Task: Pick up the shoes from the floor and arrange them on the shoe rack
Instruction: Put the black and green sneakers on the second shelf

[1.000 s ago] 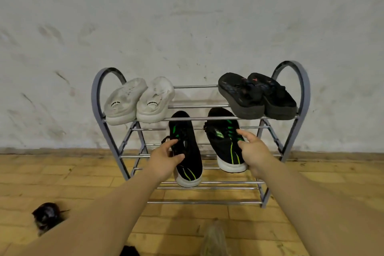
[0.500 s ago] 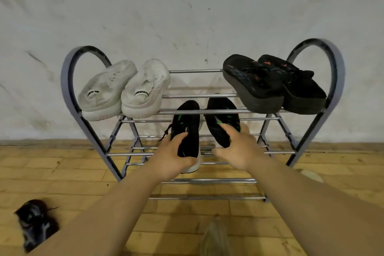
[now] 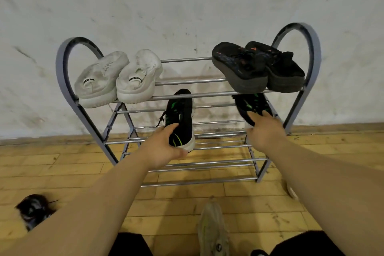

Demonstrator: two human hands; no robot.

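Head view: black-green sneaker clasped by left hand, its mate by right hand; both steadied heel-first for seating on shoe rack.

— Hidden? Right sneaker, toe tucked under the sandals, heel behind the right hand.
— Blurred too. Cut off?
— Dark shoe bottom left, half behind the left forearm; pale shoe clipped by the lower edge.
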